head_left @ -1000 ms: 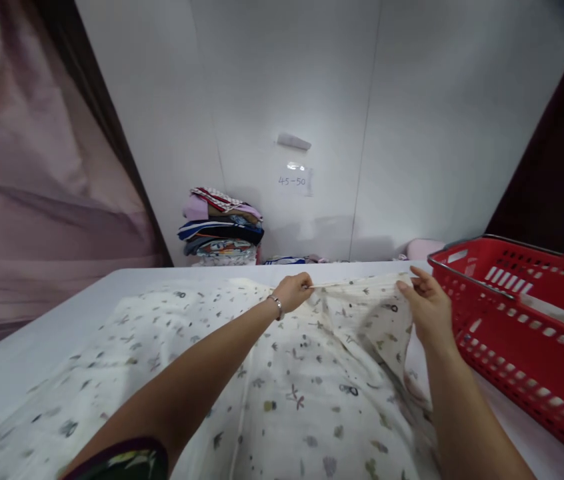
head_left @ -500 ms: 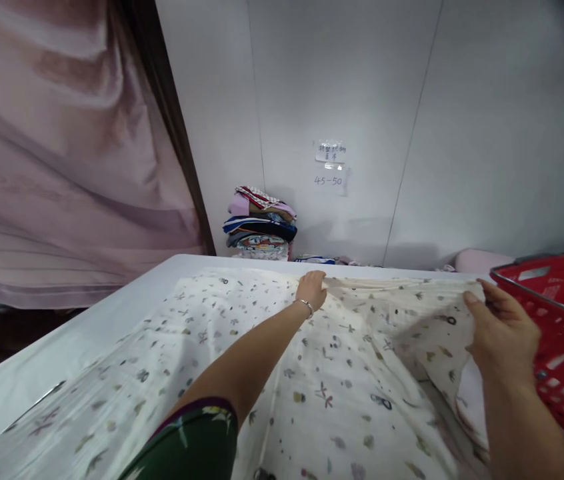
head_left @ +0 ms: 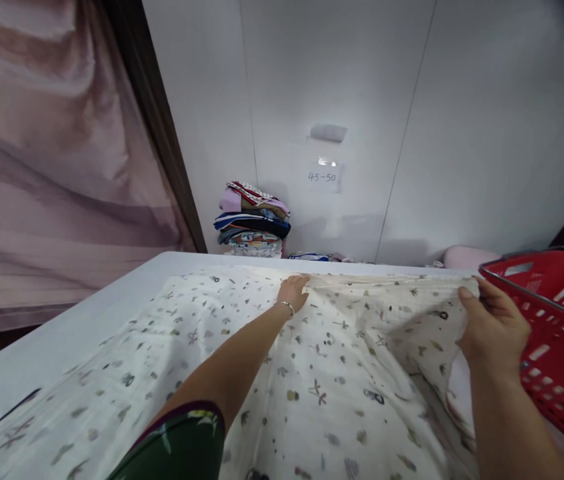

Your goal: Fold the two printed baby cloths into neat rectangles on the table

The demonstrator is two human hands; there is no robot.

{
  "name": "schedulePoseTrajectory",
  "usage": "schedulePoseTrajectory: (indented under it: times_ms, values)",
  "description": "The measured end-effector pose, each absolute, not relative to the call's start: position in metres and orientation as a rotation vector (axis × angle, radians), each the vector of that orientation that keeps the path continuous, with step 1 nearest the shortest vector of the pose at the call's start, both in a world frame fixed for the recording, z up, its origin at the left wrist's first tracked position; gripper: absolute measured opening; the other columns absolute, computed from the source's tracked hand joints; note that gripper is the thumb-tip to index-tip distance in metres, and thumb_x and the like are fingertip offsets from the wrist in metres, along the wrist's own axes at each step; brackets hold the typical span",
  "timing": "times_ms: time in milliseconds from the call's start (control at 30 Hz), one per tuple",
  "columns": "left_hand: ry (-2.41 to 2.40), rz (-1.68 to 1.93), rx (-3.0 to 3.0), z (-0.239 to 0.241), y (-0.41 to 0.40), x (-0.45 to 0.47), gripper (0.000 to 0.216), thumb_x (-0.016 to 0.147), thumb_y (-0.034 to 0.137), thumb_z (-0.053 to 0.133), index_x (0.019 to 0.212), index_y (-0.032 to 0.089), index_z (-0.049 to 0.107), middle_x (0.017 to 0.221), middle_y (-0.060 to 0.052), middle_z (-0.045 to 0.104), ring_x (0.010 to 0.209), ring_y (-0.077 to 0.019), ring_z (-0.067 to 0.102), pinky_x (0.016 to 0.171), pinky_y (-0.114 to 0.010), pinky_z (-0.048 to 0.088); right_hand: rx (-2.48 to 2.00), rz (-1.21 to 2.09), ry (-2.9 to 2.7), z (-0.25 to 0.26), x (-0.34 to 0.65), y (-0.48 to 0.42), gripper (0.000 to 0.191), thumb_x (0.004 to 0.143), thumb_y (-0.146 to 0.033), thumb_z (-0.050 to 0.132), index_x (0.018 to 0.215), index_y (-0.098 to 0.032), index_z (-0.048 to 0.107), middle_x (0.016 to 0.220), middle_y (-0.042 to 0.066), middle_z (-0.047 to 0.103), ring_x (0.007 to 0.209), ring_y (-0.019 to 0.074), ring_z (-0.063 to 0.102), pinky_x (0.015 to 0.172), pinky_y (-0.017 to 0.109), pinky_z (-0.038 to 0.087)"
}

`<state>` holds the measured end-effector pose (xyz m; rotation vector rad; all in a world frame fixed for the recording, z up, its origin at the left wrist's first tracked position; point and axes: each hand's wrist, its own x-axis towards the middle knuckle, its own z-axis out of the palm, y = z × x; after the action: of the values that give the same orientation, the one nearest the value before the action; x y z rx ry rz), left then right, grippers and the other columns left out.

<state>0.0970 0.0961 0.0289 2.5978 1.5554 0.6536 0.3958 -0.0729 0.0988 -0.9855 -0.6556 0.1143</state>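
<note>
A large cream cotton cloth [head_left: 312,373] with small printed plants and animals is spread over the white table [head_left: 87,313]. My left hand [head_left: 293,292], with a bracelet at its wrist, is closed on the cloth's far edge near the middle; its fingertips are partly hidden. At the far right corner, my right hand [head_left: 495,323] pinches the cloth between thumb and fingers and holds it raised off the table. Between both hands the far edge runs fairly straight, with folds below it on the right.
Close beside my right hand stands a red plastic basket [head_left: 562,353] with a metal handle. Folded clothes [head_left: 255,220] are stacked beyond the table, against a white wall [head_left: 342,73]. Paper marked 45-50 [head_left: 323,177] is stuck there. A pink curtain [head_left: 52,187] hangs at left.
The view has shifted slightly, so most things sit further left. Both hands keep their places on the cloth. The upper wall note now appears bent up, its writing hidden.
</note>
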Motion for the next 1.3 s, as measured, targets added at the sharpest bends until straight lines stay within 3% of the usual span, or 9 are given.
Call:
schedulePoseTrajectory:
  times_ms: [67,133,333,567,800,967,1100,1200,1300]
  values:
    - [1.592,0.68,2.59,0.033,0.098,0.098,0.018,0.077,0.02,0.051,0.088,0.019,0.065,0.095,-0.007,0.062,0.103,-0.022,0.049,0.09,-0.037,0.038,-0.988,0.1,-0.666,0.098,0.397,-0.073,0.04,0.061,-0.031,0.072,0.1,-0.021,0.066,0.089,0.003,0.066,0.073,0.0138,0.063,0.083,0.037,0.049]
    - [1.603,0.73,2.6,0.039,0.099,0.096,0.017,0.079,0.018,0.047,0.08,0.019,0.064,0.094,-0.007,0.061,0.102,-0.0202,0.05,0.089,-0.034,0.039,-0.999,0.098,-0.669,0.097,0.399,-0.073,0.041,0.061,-0.031,0.071,0.101,-0.021,0.065,0.089,0.003,0.067,0.072,0.0138,0.063,0.081,0.036,0.05]
    - [1.595,0.918,2.654,0.052,0.102,0.079,0.017,0.081,0.017,0.042,0.088,0.016,0.058,0.13,-0.009,0.043,0.125,-0.0204,0.032,0.102,-0.036,0.029,-1.025,0.069,-0.66,0.096,0.4,-0.071,0.042,0.061,-0.033,0.07,0.101,-0.022,0.065,0.09,0.004,0.066,0.075,0.0151,0.064,0.082,0.037,0.05]
    - [1.482,0.671,2.707,0.054,0.117,0.081,0.014,0.08,0.016,0.043,0.084,0.019,0.057,0.103,-0.005,0.062,0.121,-0.0213,0.04,0.101,-0.04,0.03,-0.963,0.045,-0.608,0.099,0.399,-0.072,0.039,0.06,-0.029,0.072,0.098,-0.022,0.067,0.091,0.005,0.067,0.077,0.0155,0.064,0.089,0.04,0.045]
    - [1.515,0.615,2.726,0.06,0.118,0.081,0.018,0.085,0.02,0.037,0.088,0.018,0.055,0.083,-0.006,0.064,0.086,-0.0184,0.058,0.087,-0.033,0.039,-0.959,0.042,-0.616,0.098,0.402,-0.07,0.04,0.061,-0.029,0.072,0.1,-0.02,0.066,0.09,0.004,0.066,0.077,0.015,0.063,0.089,0.04,0.045]
    - [1.558,0.571,2.743,0.064,0.112,0.076,0.017,0.085,0.021,0.039,0.092,0.017,0.055,0.083,-0.005,0.064,0.084,-0.0174,0.058,0.085,-0.03,0.039,-0.997,0.047,-0.613,0.089,0.403,-0.07,0.043,0.06,-0.031,0.072,0.101,-0.019,0.065,0.09,0.004,0.065,0.074,0.0135,0.062,0.084,0.036,0.048]
    - [1.633,0.531,2.735,0.077,0.111,0.075,0.027,0.084,0.019,0.039,0.106,0.015,0.054,0.09,-0.009,0.065,0.089,-0.0194,0.057,0.083,-0.031,0.04,-1.081,0.081,-0.651,0.087,0.415,-0.059,0.042,0.062,-0.032,0.069,0.101,-0.018,0.065,0.088,0.003,0.066,0.074,0.0131,0.061,0.079,0.033,0.048]
    - [1.666,0.52,2.741,0.091,0.114,0.077,0.034,0.082,0.015,0.039,0.114,0.015,0.053,0.101,-0.011,0.063,0.097,-0.0198,0.055,0.086,-0.03,0.039,-1.14,0.083,-0.737,0.106,0.43,-0.041,0.038,0.06,-0.029,0.067,0.096,-0.016,0.066,0.085,0.002,0.066,0.073,0.0131,0.06,0.075,0.03,0.048]
    - [1.697,0.512,2.737,0.104,0.117,0.081,0.033,0.081,0.014,0.038,0.107,0.015,0.059,0.103,-0.011,0.063,0.1,-0.0205,0.055,0.088,-0.03,0.039,-1.172,0.091,-0.812,0.136,0.442,-0.021,0.038,0.063,-0.03,0.063,0.098,-0.014,0.063,0.083,0.002,0.065,0.071,0.0128,0.059,0.066,0.026,0.048]
